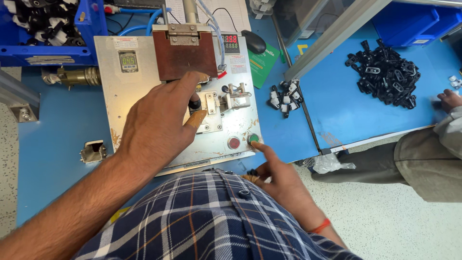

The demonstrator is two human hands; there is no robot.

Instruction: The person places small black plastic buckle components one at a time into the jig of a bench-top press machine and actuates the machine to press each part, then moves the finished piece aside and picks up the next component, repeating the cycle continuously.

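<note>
Pressing: right hand [281, 180], forefinger out, others curled, on green button [253, 139] (beside red button [234, 143])
Left hand [161, 120]: fingers pinching a small part on the metal fixture plate [120, 101]

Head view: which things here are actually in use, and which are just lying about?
In use:
left hand on the small black part in the metal fixture
right hand, finger on the green button

Lying about:
pile of black clips
computer mouse
blue bin

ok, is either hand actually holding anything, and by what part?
Left hand pinches a small black part on the metal fixture plate; grip point hidden. Right hand holds nothing, its forefinger on the round green button.
</note>
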